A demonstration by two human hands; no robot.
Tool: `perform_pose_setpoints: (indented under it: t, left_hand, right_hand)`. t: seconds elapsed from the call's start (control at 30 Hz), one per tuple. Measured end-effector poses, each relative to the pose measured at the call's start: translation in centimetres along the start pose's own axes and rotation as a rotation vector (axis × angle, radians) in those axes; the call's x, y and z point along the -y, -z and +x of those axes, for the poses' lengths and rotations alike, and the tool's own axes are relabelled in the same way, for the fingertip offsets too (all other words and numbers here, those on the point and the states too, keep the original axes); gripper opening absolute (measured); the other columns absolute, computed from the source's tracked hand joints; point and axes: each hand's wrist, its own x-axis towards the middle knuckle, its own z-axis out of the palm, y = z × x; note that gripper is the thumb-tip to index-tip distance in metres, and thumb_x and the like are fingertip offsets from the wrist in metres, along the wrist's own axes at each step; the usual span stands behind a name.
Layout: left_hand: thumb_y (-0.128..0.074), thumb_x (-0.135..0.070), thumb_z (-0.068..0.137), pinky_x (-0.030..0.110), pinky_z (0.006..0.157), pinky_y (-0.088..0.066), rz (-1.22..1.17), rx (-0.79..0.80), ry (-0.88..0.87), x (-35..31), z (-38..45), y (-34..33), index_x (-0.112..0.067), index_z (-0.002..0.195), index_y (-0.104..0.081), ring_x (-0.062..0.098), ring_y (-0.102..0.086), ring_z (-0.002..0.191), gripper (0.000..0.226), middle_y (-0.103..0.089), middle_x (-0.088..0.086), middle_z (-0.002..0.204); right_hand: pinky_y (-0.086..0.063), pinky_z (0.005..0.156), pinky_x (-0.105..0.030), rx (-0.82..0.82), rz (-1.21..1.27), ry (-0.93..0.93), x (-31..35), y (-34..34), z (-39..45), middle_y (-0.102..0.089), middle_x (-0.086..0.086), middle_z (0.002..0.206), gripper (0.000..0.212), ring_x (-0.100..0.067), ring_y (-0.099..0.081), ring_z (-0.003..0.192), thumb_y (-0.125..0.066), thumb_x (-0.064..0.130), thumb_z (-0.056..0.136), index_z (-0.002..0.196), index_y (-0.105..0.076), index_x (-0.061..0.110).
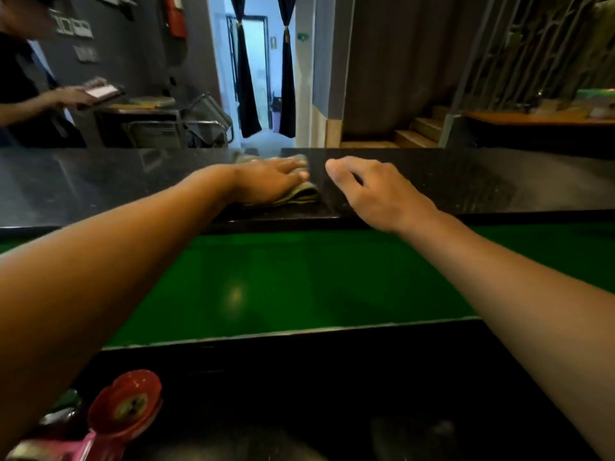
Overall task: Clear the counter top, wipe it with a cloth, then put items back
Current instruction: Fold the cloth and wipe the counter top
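A black polished counter top runs across the middle of the head view. My left hand lies flat on a folded grey-green cloth and presses it onto the counter near the centre. The cloth shows at my fingertips and under my palm's right side. My right hand hovers just right of the cloth over the counter, fingers loosely curled and thumb out, holding nothing.
A green panel drops below the counter to a lower dark shelf. A red cup-like object and pink item sit at bottom left. Another person stands beyond the counter at the left, holding a phone. Stairs rise at back right.
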Motion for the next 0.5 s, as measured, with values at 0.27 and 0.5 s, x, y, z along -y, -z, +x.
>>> perform_pose_setpoints:
  t: [0.27, 0.5]
  left_hand:
    - [-0.024, -0.053, 0.101, 0.037, 0.118, -0.002, 0.04, 0.032, -0.192, -6.5, -3.9, -1.1, -0.027, 0.156, -0.013, 0.015, -0.008, 0.15, 0.062, -0.011, -0.004, 0.163]
    - [-0.011, -0.076, 0.09, 0.051, 0.12, -0.005, 0.013, 0.039, -0.002, 2.0, -3.6, 0.2, -0.041, 0.153, -0.015, 0.021, -0.014, 0.147, 0.072, -0.013, -0.011, 0.16]
  right_hand:
    - [-0.031, 0.106, -0.049, 0.02, -0.163, -0.206, -2.5, 3.2, -2.6, -0.05, -0.001, 0.142, 0.065, -0.026, -0.044, 0.131, -0.009, 0.064, 0.096, 0.131, -0.053, 0.032]
    - [-0.007, 0.118, -0.048, 0.179, -0.391, -0.35, -9.6, 7.7, -5.8, -0.015, 0.001, 0.162, 0.057, -0.02, -0.013, 0.149, -0.009, 0.059, 0.098, 0.15, -0.021, 0.041]
